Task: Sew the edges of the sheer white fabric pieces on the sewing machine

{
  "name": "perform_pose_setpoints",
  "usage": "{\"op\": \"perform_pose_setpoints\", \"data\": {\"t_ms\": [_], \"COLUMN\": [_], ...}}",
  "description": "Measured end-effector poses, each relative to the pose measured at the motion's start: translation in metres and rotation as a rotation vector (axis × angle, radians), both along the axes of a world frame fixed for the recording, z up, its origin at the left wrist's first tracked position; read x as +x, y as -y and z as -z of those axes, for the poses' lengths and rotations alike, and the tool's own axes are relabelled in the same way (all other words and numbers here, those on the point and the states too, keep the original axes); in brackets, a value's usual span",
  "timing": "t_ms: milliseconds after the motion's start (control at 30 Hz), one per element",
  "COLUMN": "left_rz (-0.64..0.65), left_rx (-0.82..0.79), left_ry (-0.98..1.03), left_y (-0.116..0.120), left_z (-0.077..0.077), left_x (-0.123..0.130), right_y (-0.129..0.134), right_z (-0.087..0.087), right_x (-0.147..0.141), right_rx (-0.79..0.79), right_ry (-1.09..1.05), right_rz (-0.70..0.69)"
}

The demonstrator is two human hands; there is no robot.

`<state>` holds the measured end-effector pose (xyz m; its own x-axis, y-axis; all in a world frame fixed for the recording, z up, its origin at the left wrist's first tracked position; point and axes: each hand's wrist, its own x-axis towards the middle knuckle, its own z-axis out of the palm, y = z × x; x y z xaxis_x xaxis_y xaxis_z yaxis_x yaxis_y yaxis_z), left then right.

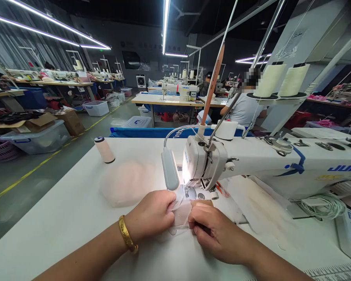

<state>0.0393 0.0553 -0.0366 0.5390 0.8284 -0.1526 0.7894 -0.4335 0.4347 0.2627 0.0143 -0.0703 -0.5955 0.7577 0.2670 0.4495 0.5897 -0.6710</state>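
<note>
Both of my hands pinch a sheer, pale fabric (181,214) just in front of the needle area of a white sewing machine (251,164). My left hand (152,212), with a gold bangle at the wrist, grips its left side between thumb and curled fingers. On the right side, my right hand (215,230) has its fingers closed on the same fabric. Light from the machine falls on the metal needle plate (190,192) beyond the fabric. A grey lamp head (170,169) hangs left of the needle.
Pale sheer material (125,183) lies on the white table (61,210) at left, near a peach thread spool (104,150). More pale fabric (269,210) lies right, beside coiled green cord (321,206). A person in white (242,111) sits beyond the machine.
</note>
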Motion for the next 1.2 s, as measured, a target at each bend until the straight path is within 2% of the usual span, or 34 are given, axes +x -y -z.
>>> {"op": "perform_pose_setpoints", "data": {"t_ms": [67, 133, 200, 400, 567, 633, 733, 900, 967, 1067, 1133, 1200], "left_rz": [0.025, 0.065, 0.06, -0.091, -0.065, -0.045, -0.053, -0.154, -0.175, -0.193, -0.168, -0.121], "left_rx": [-0.14, -0.191, -0.162, -0.097, 0.123, 0.158, 0.148, 0.0, -0.037, -0.084, -0.086, -0.072], "left_ry": [0.01, -0.001, 0.002, 0.152, 0.143, 0.172, 0.225, 0.281, 0.311, 0.343, 0.352, 0.371], "left_y": [0.001, 0.002, 0.002, -0.001, -0.007, -0.01, -0.012, -0.015, -0.018, -0.022, -0.024, -0.023], "left_z": [-0.003, -0.005, -0.006, 0.0, 0.016, 0.02, 0.02, 0.021, 0.023, 0.026, 0.028, 0.029], "left_x": [-0.004, -0.008, -0.01, -0.002, 0.009, 0.01, 0.011, 0.015, 0.016, 0.016, 0.014, 0.013], "right_y": [-0.001, -0.001, -0.001, -0.002, -0.003, -0.004, -0.004, -0.006, -0.01, -0.022, -0.033, -0.044], "right_z": [0.0, 0.002, 0.007, 0.02, 0.021, 0.021, 0.022, 0.023, 0.022, 0.02, 0.021, 0.024], "right_x": [0.001, 0.001, 0.0, -0.005, -0.005, -0.005, -0.005, -0.004, 0.002, 0.019, 0.033, 0.044], "right_rx": [-0.023, -0.041, -0.042, 0.007, 0.166, 0.185, 0.22, 0.285, 0.314, 0.393, 0.438, 0.454], "right_ry": [-0.026, -0.045, -0.048, -0.016, 0.036, 0.044, 0.052, 0.093, 0.148, 0.265, 0.323, 0.37], "right_rz": [-0.011, -0.009, 0.024, 0.158, 0.081, 0.073, 0.072, 0.075, 0.127, 0.368, 0.514, 0.575]}}
